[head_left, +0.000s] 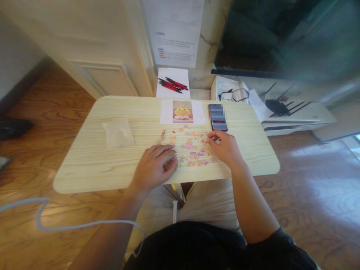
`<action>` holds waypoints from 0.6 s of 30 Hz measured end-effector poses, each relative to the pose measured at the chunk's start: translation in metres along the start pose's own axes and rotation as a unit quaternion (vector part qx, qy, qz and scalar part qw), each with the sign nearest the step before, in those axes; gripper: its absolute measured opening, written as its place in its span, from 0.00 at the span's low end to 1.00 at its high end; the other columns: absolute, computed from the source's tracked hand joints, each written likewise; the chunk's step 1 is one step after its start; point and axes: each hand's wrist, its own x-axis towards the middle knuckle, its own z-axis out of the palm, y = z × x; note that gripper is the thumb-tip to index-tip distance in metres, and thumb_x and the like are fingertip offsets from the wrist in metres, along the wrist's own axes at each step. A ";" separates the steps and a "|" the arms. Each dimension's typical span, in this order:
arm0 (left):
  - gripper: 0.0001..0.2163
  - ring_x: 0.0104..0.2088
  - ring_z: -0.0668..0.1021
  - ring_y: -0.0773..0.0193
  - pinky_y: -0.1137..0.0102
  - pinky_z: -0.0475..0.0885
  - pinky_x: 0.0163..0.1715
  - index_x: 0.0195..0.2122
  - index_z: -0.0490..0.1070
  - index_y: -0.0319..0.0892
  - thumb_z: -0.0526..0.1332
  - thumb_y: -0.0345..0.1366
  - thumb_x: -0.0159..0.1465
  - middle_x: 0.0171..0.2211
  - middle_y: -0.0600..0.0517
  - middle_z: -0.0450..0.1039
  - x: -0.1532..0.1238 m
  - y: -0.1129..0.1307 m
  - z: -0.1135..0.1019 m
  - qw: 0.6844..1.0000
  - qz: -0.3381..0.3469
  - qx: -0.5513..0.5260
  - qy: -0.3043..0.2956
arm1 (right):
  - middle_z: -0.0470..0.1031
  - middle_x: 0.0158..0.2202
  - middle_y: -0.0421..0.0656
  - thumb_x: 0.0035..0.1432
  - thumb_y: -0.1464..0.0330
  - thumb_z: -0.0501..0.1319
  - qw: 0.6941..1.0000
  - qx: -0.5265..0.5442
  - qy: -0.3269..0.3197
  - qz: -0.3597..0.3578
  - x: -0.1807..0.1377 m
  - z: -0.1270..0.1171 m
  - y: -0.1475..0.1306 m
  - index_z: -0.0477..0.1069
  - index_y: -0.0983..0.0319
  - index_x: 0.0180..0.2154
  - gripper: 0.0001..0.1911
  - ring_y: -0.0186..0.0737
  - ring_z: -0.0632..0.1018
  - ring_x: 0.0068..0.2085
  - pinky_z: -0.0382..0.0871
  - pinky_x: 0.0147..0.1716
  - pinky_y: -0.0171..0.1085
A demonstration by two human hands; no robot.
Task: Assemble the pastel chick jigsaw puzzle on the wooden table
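Small pastel jigsaw puzzle pieces (197, 153), in pink, orange and purple, lie scattered face-up and loose over the middle of the pale wooden table (84, 165). My left hand (155, 165) rests at the left edge of the scatter, fingers apart and loosely bent, with the thumb separate from them; the surface under its palm is hidden. Over the right side of the pieces, my right hand (224, 147) has its thumb and forefinger brought together in a pinch. Whatever is between those fingertips is too small to make out. Behind the pieces lies a printed picture (182, 112) of a yellow cartoon figure on white paper.
A phone (218, 117) lies at the back right of the table, and a clear plastic bag (118, 133) at the left. Beyond the back edge are red pens (173, 85) on paper and a white box (229, 89) with black cables. A white cable (84, 224) crosses my left forearm.
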 end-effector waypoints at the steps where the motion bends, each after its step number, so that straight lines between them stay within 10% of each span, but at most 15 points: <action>1: 0.12 0.58 0.77 0.49 0.50 0.71 0.59 0.51 0.78 0.50 0.63 0.40 0.68 0.60 0.50 0.77 0.000 -0.001 0.000 1.000 0.002 -0.002 0.000 | 0.83 0.41 0.43 0.64 0.69 0.62 1.000 0.004 0.002 -0.016 -0.006 -0.002 0.001 0.79 0.56 0.42 0.07 0.44 0.80 0.42 0.72 0.46 0.41; 18: 0.18 0.59 0.76 0.47 0.49 0.70 0.62 0.58 0.75 0.51 0.64 0.45 0.67 0.61 0.49 0.75 0.003 -0.002 0.002 1.000 -0.011 0.008 0.012 | 0.81 0.47 0.47 0.64 0.71 0.59 0.997 0.029 0.069 0.003 -0.049 0.001 0.030 0.78 0.57 0.44 0.10 0.50 0.77 0.51 0.72 0.54 0.47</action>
